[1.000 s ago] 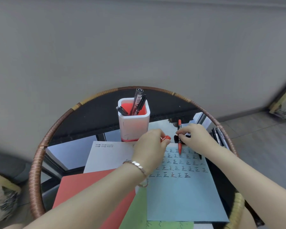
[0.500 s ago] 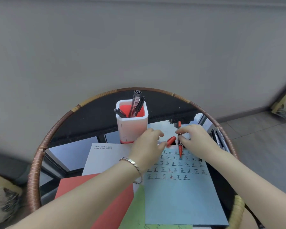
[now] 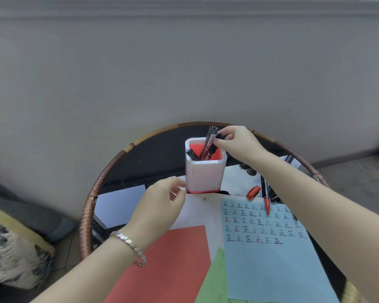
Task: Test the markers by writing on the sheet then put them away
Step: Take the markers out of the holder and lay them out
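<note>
Round table [image 3: 101, 182], holder [image 3: 204, 173] at 12 o'clock: right hand [image 3: 239, 143] pinches black marker [image 3: 221, 136] there, left hand [image 3: 160, 206] loose, empty, touching holder. I judge next: lift, uncap, write.

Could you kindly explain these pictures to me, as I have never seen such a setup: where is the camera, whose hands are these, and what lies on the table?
There is no machine here: a person works with two bare hands, and one wide-angle camera worn on their head looks forward and down at them. The right hand pinches a black marker standing in the white pen holder. The left hand hovers by the holder's base, fingers loosely curled, holding nothing. On the round table lie a blue sheet covered with test characters, a red sheet and a green sheet. An uncapped red marker rests across the blue sheet's top edge, its red cap beside it.
</note>
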Tool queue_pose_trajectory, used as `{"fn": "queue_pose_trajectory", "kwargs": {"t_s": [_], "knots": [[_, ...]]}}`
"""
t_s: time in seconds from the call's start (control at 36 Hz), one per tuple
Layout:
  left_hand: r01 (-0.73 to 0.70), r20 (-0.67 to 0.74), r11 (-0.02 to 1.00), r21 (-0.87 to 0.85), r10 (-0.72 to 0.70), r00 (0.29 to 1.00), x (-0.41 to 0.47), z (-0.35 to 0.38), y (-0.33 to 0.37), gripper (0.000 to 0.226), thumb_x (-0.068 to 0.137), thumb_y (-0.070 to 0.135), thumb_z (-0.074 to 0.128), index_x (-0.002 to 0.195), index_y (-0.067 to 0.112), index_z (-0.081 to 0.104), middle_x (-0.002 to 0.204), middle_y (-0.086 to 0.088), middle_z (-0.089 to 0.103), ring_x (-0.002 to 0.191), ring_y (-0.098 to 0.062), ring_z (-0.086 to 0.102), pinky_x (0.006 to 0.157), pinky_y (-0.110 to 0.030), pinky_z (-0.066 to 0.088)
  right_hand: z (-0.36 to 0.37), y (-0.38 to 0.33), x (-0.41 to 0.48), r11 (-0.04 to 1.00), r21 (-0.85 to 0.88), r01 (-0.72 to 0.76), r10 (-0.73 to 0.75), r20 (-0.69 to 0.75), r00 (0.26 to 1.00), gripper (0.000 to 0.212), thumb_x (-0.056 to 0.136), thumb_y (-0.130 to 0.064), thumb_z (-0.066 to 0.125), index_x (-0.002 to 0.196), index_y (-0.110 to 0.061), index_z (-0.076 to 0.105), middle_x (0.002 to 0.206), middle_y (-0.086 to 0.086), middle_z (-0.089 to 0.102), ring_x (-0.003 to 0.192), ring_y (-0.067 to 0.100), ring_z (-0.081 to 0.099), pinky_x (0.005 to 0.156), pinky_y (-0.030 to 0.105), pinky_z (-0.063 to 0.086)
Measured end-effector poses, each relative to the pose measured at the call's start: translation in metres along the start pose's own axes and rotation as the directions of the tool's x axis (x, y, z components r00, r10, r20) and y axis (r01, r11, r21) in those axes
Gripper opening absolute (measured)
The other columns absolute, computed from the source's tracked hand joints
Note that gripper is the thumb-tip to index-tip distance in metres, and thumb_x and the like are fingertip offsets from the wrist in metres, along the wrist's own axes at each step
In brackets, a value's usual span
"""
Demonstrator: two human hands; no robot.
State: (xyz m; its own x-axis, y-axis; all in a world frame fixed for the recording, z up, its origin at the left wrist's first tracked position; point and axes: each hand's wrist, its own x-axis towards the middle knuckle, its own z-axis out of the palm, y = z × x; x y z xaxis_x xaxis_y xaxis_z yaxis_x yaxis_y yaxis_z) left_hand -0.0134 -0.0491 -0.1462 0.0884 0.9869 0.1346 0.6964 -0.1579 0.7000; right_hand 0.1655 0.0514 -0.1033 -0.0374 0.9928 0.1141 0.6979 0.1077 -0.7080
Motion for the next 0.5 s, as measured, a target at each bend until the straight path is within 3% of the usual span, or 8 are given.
{"fn": "queue_pose_trajectory", "kwargs": {"t_s": [0.11,0.19,0.25,0.31,0.39,0.5], "knots": [[0.000,0.002,1.000,-0.019,0.000,1.000,-0.006,-0.001,0.000,0.019,0.091,0.019,0.046,0.102,0.028,0.059,0.084,0.019,0.054,0.076,0.002,0.052,0.061,-0.010,0.040,-0.005,0.000,-0.010,0.998,0.041,0.043,-0.041,-0.052,0.998,0.019,0.087,-0.023,0.058,0.100,-0.011,0.067,0.087,0.004,0.065,0.070,0.006,0.056,0.053,0.018,0.038],[-0.019,-0.007,0.999,-0.041,0.018,1.000,-0.009,0.001,0.004,0.021,0.091,0.020,0.047,0.105,0.026,0.060,0.084,0.020,0.054,0.076,0.003,0.053,0.060,-0.007,0.040,-0.018,-0.008,-0.026,0.985,0.126,0.114,-0.101,-0.109,0.989,0.007,0.087,-0.021,0.058,0.089,-0.020,0.064,0.080,-0.004,0.063,0.056,-0.005,0.056,0.043,0.004,0.037],[-0.048,-0.028,0.996,-0.069,0.046,0.999,-0.010,0.002,0.011,0.021,0.090,0.020,0.048,0.105,0.026,0.061,0.083,0.020,0.055,0.078,0.004,0.053,0.061,-0.007,0.040,-0.030,-0.014,-0.040,0.968,0.144,0.205,-0.171,-0.219,0.961,0.007,0.086,-0.019,0.059,0.089,-0.021,0.065,0.077,-0.009,0.061,0.069,0.001,0.058,0.058,0.004,0.041],[-0.090,-0.065,0.989,-0.113,0.083,0.994,-0.010,0.003,0.020,0.020,0.088,0.020,0.051,0.104,0.027,0.061,0.081,0.018,0.057,0.079,0.005,0.052,0.063,-0.009,0.041,-0.042,-0.021,-0.057,0.935,0.175,0.310,-0.246,-0.312,0.918,0.009,0.086,-0.017,0.060,0.092,-0.021,0.065,0.084,-0.003,0.064,0.076,0.009,0.061,0.071,0.013,0.047],[-0.206,-0.158,0.964,-0.166,0.181,0.971,-0.010,0.003,0.039,0.026,0.084,0.018,0.059,0.108,0.027,0.059,0.078,0.013,0.057,0.078,-0.001,0.054,0.066,-0.012,0.044,-0.058,-0.028,-0.083,0.874,0.154,0.461,-0.378,-0.383,0.843,0.015,0.086,-0.012,0.062,0.096,-0.022,0.064,0.089,-0.004,0.063,0.077,0.007,0.063,0.074,0.014,0.049],[-0.377,-0.232,0.910,-0.172,0.334,0.913,-0.006,0.006,0.062,0.038,0.081,0.022,0.064,0.117,0.025,0.055,0.074,0.012,0.050,0.075,-0.009,0.054,0.069,-0.019,0.049,-0.064,-0.023,-0.107,0.822,0.032,0.569,-0.529,-0.327,0.783,0.016,0.083,-0.017,0.063,0.098,-0.020,0.064,0.092,-0.006,0.060,0.079,0.006,0.060,0.074,0.015,0.051]]}}
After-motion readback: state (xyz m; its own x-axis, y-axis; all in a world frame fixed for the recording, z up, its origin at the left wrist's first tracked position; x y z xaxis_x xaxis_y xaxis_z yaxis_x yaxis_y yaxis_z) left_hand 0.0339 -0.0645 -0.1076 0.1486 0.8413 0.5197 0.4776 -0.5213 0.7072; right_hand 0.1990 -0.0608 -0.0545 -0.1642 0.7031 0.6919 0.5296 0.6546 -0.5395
